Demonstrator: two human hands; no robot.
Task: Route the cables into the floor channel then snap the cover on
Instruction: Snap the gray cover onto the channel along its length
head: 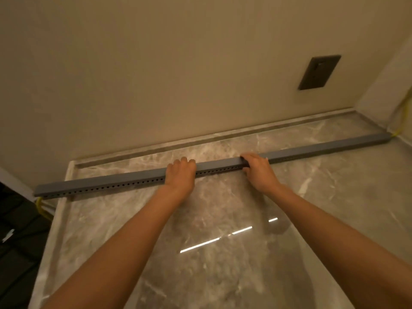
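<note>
A long grey floor channel [107, 182] with a row of small holes along its front side lies across the marble floor, running from the left edge up to the right corner. Its cover sits on top along the whole length. My left hand [180, 176] rests palm-down over the channel near its middle, fingers curled over the far edge. My right hand [258, 169] grips the channel a little to the right, fingers wrapped over its top. A yellow cable [41, 207] comes out of the left end, and a yellow cable [402, 121] leaves the right end up the side wall.
A beige wall stands just behind the channel, with a dark wall plate [318, 72] at the upper right. A stone skirting strip [200, 139] runs along the wall's foot. The glossy marble floor [223, 241] spreads toward me. Dark flooring [17, 241] lies beyond the left edge.
</note>
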